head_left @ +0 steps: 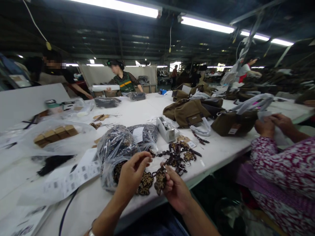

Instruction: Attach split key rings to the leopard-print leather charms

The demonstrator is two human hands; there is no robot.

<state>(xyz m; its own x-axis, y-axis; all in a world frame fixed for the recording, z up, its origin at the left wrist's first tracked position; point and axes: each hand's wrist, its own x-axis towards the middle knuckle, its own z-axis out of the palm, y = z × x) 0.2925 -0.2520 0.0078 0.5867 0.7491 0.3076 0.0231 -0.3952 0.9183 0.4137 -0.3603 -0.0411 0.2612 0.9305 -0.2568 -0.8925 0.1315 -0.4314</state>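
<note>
My left hand (133, 173) and my right hand (175, 187) are raised over the front edge of the white table (137, 113), both pinched on a leopard-print charm (159, 179) with a dark cord. A second leopard-print piece (145, 183) hangs just left of it, by my left hand. Behind my hands lies a pile of similar charms (179, 154). Clear plastic bags of them (118, 144) sit to the left.
A tape dispenser (167, 129) stands mid-table, with olive bags (189, 111) behind it. Barcode label sheets (73, 178) and a bag of brown boxes (55, 132) lie left. A person in a patterned sleeve (283, 170) handles a bag at right. Two other people stand at the far end.
</note>
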